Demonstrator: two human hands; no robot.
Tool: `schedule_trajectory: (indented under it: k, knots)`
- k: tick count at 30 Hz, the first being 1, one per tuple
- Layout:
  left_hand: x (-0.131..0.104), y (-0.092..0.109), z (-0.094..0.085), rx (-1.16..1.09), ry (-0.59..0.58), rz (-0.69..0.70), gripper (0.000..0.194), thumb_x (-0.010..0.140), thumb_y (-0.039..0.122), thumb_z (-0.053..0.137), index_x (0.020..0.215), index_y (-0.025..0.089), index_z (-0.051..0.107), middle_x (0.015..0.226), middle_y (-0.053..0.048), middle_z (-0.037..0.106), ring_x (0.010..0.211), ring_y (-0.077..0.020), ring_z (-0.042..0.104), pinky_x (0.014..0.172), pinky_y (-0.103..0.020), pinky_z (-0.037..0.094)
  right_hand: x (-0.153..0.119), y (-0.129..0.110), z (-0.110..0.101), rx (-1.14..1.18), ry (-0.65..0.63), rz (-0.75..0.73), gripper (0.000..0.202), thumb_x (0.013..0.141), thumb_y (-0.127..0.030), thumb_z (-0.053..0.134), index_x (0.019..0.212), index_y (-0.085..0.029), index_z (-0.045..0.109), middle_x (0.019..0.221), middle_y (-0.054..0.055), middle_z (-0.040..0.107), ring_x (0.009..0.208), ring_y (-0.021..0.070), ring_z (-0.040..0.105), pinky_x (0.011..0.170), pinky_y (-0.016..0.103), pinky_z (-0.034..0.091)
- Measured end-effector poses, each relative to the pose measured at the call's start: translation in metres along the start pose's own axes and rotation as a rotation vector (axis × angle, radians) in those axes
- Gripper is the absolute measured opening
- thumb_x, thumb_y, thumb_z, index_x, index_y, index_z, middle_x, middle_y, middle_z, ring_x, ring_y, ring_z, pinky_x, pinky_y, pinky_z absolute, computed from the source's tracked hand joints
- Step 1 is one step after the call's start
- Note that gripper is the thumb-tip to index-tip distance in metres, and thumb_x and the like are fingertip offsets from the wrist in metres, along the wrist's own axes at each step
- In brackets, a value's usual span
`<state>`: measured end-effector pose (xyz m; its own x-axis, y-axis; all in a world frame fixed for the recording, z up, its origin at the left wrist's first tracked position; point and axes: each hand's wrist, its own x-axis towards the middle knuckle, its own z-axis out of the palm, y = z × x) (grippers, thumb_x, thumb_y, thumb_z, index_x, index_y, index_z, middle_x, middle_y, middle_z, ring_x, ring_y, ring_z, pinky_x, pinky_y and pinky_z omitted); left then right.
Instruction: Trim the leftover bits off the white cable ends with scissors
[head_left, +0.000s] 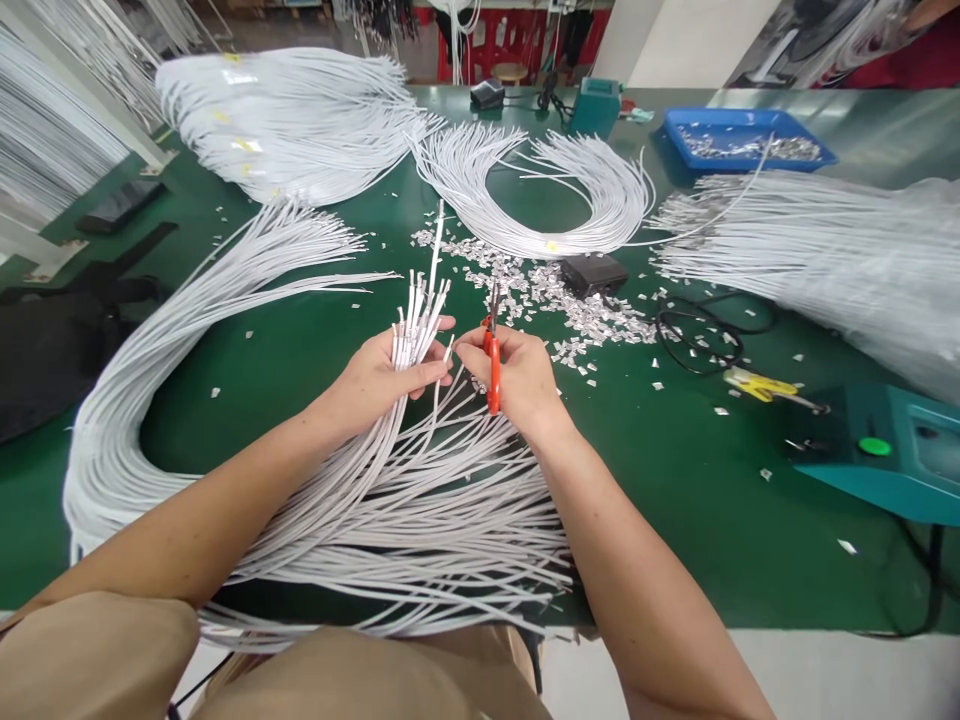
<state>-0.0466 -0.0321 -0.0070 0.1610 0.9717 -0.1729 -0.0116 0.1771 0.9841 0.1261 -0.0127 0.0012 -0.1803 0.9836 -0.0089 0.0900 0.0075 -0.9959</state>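
Green table (315, 350), white cable bundles (292, 120), scattered offcuts (570, 310), blue tray (742, 140), perhaps teal tester (885, 450)

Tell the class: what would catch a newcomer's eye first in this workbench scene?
Great sweeps of white cables cover the green table, piled at the back left and looping toward the front. At centre, the left hand grips a bunch of cable ends, while the right hand holds red-handled snips. Small white offcuts lie scattered just beyond.

A bunch of thin white cables (415, 330) stands gathered, cut ends pointing up and away, the lengths fanning out below across the green table. Small red-handled metal snips (493, 365) stand upright just right of those ends.
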Motion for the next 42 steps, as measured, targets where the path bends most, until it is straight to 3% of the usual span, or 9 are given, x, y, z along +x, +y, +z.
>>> schedule_trajectory:
  k: [5, 8, 11, 15, 19, 24, 34, 38, 42]
  knots:
    - [0.002, 0.002, -0.005, -0.105, -0.104, -0.044, 0.047, 0.074, 0.026, 0.078, 0.118, 0.021, 0.063, 0.087, -0.001, 0.06, 0.072, -0.0132, 0.064, 0.052, -0.021, 0.04, 0.002, 0.001, -0.001, 0.026, 0.007, 0.005, 0.01, 0.074, -0.025, 0.065, 0.068, -0.017, 0.067, 0.066, -0.003, 0.06, 0.059, 0.0084, 0.047, 0.061, 0.024, 0.038]
    - [0.003, 0.004, -0.008, -0.144, -0.099, -0.037, 0.044, 0.073, 0.025, 0.079, 0.114, 0.021, 0.063, 0.085, 0.0, 0.062, 0.072, -0.0127, 0.065, 0.052, -0.019, 0.04, 0.003, 0.005, -0.002, -0.047, 0.027, -0.023, 0.013, 0.075, -0.029, 0.064, 0.071, -0.018, 0.068, 0.07, -0.002, 0.063, 0.063, 0.0102, 0.05, 0.063, 0.025, 0.039]
    - [0.002, 0.006, -0.011, -0.161, -0.048, -0.042, 0.045, 0.072, 0.024, 0.08, 0.114, 0.021, 0.062, 0.085, 0.0, 0.064, 0.073, -0.0128, 0.066, 0.052, -0.019, 0.04, 0.005, 0.014, -0.004, -0.309, 0.03, -0.108, 0.013, 0.076, -0.029, 0.062, 0.07, -0.018, 0.066, 0.073, 0.0, 0.064, 0.065, 0.0122, 0.052, 0.064, 0.027, 0.038]
    - [0.002, 0.006, -0.014, -0.164, -0.001, -0.035, 0.047, 0.07, 0.025, 0.081, 0.113, 0.019, 0.063, 0.085, -0.001, 0.066, 0.073, -0.0147, 0.068, 0.052, -0.02, 0.039, 0.008, 0.025, -0.005, -0.695, 0.009, -0.26, 0.024, 0.077, -0.027, 0.061, 0.057, -0.019, 0.052, 0.064, -0.001, 0.055, 0.06, 0.0123, 0.046, 0.061, 0.028, 0.033]
    - [0.003, 0.007, -0.014, -0.156, 0.028, -0.034, 0.047, 0.069, 0.026, 0.082, 0.112, 0.018, 0.064, 0.085, -0.002, 0.067, 0.073, -0.0163, 0.068, 0.052, -0.021, 0.039, 0.01, 0.031, -0.005, -0.866, 0.007, -0.346, 0.028, 0.079, -0.026, 0.061, 0.056, -0.019, 0.048, 0.061, -0.002, 0.051, 0.059, 0.0119, 0.044, 0.065, 0.029, 0.03]
    - [0.002, 0.01, -0.013, -0.139, 0.036, -0.038, 0.045, 0.068, 0.026, 0.082, 0.108, 0.017, 0.065, 0.083, -0.001, 0.066, 0.072, -0.0161, 0.069, 0.053, -0.022, 0.039, 0.01, 0.033, -0.005, -0.918, -0.029, -0.376, 0.031, 0.083, -0.024, 0.058, 0.055, -0.018, 0.049, 0.059, -0.001, 0.051, 0.059, 0.0117, 0.044, 0.066, 0.029, 0.028]
    - [0.0, 0.011, -0.011, -0.133, 0.029, -0.032, 0.04, 0.07, 0.026, 0.081, 0.105, 0.016, 0.066, 0.084, -0.001, 0.065, 0.072, -0.0144, 0.068, 0.052, -0.021, 0.038, 0.009, 0.03, -0.008, -1.024, 0.015, -0.393, 0.034, 0.085, -0.024, 0.058, 0.052, -0.018, 0.049, 0.057, 0.0, 0.053, 0.055, 0.011, 0.038, 0.067, 0.03, 0.028]
    - [0.0, 0.011, -0.01, -0.107, 0.053, -0.032, 0.05, 0.07, 0.027, 0.081, 0.116, 0.019, 0.061, 0.084, 0.0, 0.065, 0.074, -0.0148, 0.068, 0.054, -0.021, 0.04, 0.01, 0.026, -0.01, -0.909, 0.044, -0.342, 0.038, 0.086, -0.034, 0.06, 0.053, -0.018, 0.049, 0.057, 0.0, 0.053, 0.054, 0.0106, 0.038, 0.066, 0.03, 0.03]
    - [0.0, 0.01, -0.009, -0.045, 0.091, -0.021, 0.047, 0.07, 0.029, 0.081, 0.11, 0.018, 0.058, 0.085, -0.001, 0.068, 0.073, -0.0162, 0.069, 0.054, -0.022, 0.041, 0.01, 0.021, -0.011, -0.778, 0.015, -0.232, 0.038, 0.083, -0.048, 0.062, 0.059, -0.019, 0.053, 0.064, 0.0, 0.058, 0.056, 0.0116, 0.043, 0.059, 0.027, 0.031]
